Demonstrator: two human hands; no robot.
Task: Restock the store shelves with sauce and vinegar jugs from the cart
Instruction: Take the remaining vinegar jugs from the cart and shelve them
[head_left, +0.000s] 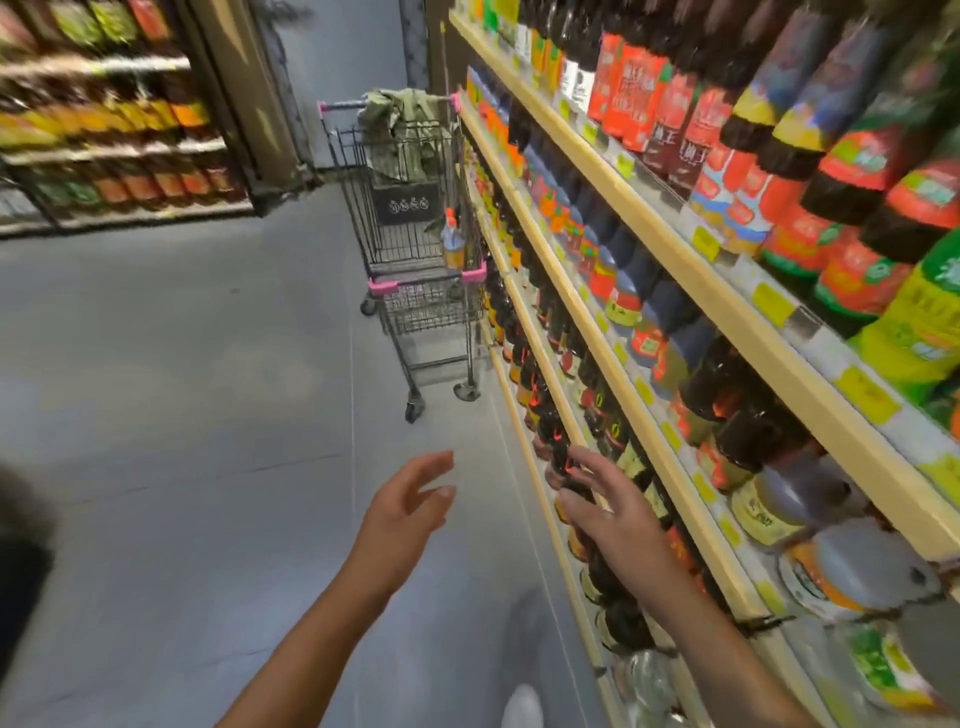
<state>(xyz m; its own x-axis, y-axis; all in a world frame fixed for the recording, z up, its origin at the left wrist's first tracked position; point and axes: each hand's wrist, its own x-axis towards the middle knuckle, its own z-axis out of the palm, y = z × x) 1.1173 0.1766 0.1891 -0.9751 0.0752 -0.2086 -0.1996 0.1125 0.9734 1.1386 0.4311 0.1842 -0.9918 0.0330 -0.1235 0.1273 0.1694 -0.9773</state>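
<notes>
A wire shopping cart (415, 291) with pink corner guards stands up the aisle against the right-hand shelves (691, 275). One jug with an orange cap and blue top (452, 244) stands in its basket, and a green cloth (400, 111) hangs over the handle. My left hand (410, 501) hovers over the floor, fingers relaxed and spread, holding nothing. My right hand (597, 499) is out beside the lower shelf edge, fingers straight, in front of dark sauce bottles (556, 452); whether it touches them is unclear.
The right shelves carry rows of dark bottles and jugs with red, green and yellow labels. Another stocked shelf unit (104, 114) stands at the far left across the grey floor (182, 389). My white shoe (522, 706) shows at the bottom.
</notes>
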